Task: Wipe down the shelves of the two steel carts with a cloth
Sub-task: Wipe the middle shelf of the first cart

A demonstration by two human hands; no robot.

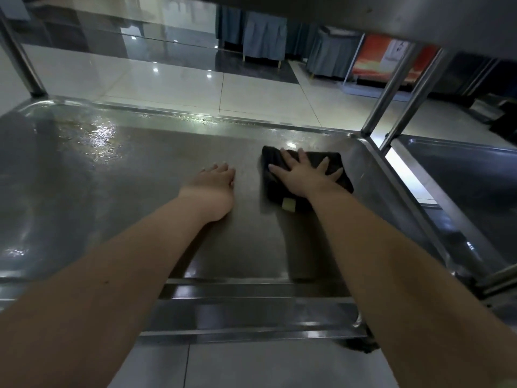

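A dark folded cloth with a small pale tag lies flat on the steel cart shelf, toward its right side. My right hand presses down on the cloth with fingers spread. My left hand rests on the bare shelf to the left of the cloth, fingers curled under, holding nothing. Wet streaks shine on the far left part of the shelf. A second steel cart's shelf stands right beside the first, on the right.
An upper shelf overhangs close above. Upright steel posts stand at the far left and far right corners. The shelf has a raised rim all around. Beyond lie a glossy tiled floor and skirted tables.
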